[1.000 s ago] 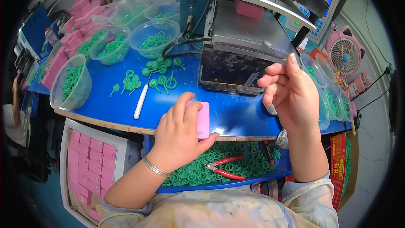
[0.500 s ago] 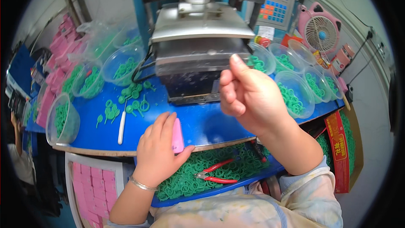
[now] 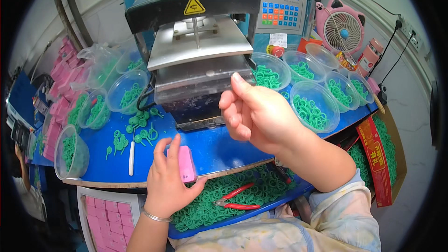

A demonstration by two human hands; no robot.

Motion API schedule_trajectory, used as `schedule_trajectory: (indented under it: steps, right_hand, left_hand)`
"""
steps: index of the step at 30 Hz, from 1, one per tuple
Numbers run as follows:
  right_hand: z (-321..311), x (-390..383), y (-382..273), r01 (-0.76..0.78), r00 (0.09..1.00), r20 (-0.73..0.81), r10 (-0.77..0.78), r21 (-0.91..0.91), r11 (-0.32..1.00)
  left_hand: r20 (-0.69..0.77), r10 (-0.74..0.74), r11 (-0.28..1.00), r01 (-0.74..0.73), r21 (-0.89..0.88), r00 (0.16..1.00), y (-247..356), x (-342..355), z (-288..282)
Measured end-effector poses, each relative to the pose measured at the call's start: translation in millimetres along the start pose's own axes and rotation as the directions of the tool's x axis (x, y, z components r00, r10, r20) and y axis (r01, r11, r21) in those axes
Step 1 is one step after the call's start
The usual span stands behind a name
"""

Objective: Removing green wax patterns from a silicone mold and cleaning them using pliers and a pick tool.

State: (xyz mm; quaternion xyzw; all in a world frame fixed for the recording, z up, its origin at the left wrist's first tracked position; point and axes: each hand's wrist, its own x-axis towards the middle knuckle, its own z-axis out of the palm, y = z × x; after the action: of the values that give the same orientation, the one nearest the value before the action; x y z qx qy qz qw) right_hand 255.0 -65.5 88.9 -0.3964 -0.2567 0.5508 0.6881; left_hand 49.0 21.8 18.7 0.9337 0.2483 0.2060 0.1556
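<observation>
On the blue table, my left hand (image 3: 169, 177) lies with fingers spread beside a small pink block (image 3: 187, 164). The block sits between those fingers and the thumb, with its top uncovered. My right hand (image 3: 254, 114) is raised before a press machine (image 3: 200, 49) with a silver plate and a dark lower block. Its fingers curl loosely and the thumb stands apart, pointing up; nothing shows between them. Left of the block lie a white-handled tool (image 3: 131, 157) and loose green ring-shaped pieces (image 3: 120, 141). Below the table edge, red-handled pliers (image 3: 238, 197) rest on a heap of green rings (image 3: 200, 212).
Clear tubs of green pieces stand at left (image 3: 71, 156) and right (image 3: 315, 112). A control panel (image 3: 280, 0) and a pink fan (image 3: 343, 28) are behind. A red-sided carton (image 3: 375, 158) stands at right. Pink pieces (image 3: 109, 219) fill a white-framed tray at lower left.
The view has turned, so the machine sits further left and more of the panel shows. My left fingers have spread and bent away from the pink block. My right hand keeps its pose.
</observation>
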Motion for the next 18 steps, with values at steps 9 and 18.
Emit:
schedule_trajectory:
  steps: [9,18]
  right_hand:
    - [-10,33,-6,-0.124,0.991,0.052,0.124,0.004,0.992]
    - [-59,39,-18,0.096,0.995,0.038,-0.094,-0.065,0.993]
  left_hand:
    - [0.060,0.033,0.989,-0.024,-0.148,0.998,-12,-10,-11]
    - [-0.339,-0.371,0.915,0.403,0.027,0.865,-67,-136,-39]
